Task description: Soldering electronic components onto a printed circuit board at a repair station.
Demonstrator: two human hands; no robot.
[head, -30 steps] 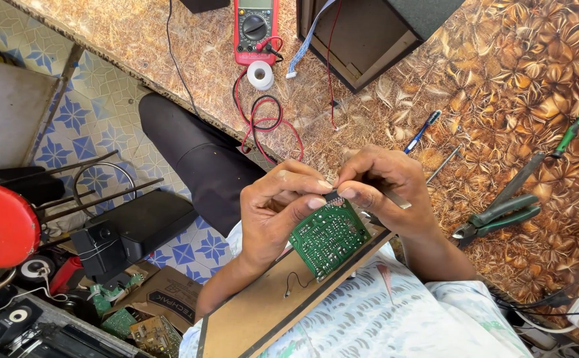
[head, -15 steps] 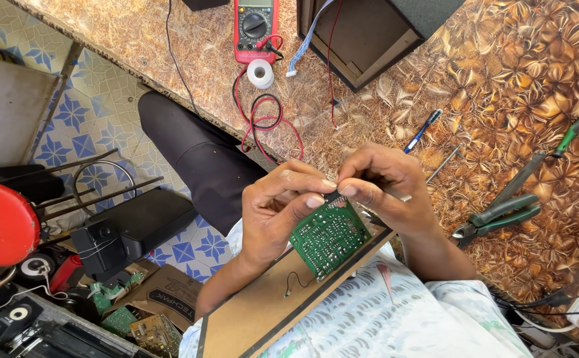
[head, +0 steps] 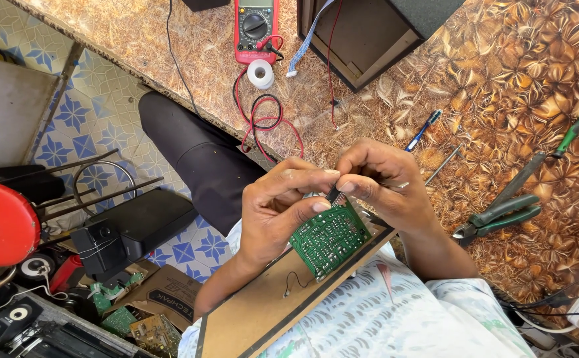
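A small green circuit board [head: 329,237] is held over a brown board [head: 263,311] that rests on my lap. My left hand [head: 279,205] grips the circuit board's upper left edge, thumb on its face. My right hand [head: 385,182] pinches a small dark part [head: 334,193] at the board's top edge with thumb and forefinger, and a thin metal tool [head: 402,185] runs between its fingers. A thin black wire [head: 296,280] lies on the brown board below the circuit board.
On the patterned tabletop lie green-handled pliers [head: 498,213], a green screwdriver [head: 571,132], a blue pen [head: 424,129], a thin metal rod [head: 443,164], a red multimeter [head: 255,26] with leads, a solder spool [head: 260,73] and an open speaker box [head: 362,40]. Electronics clutter the tiled floor at left.
Both hands stay on the circuit board with only slight finger shifts; the board's tilt is nearly the same.
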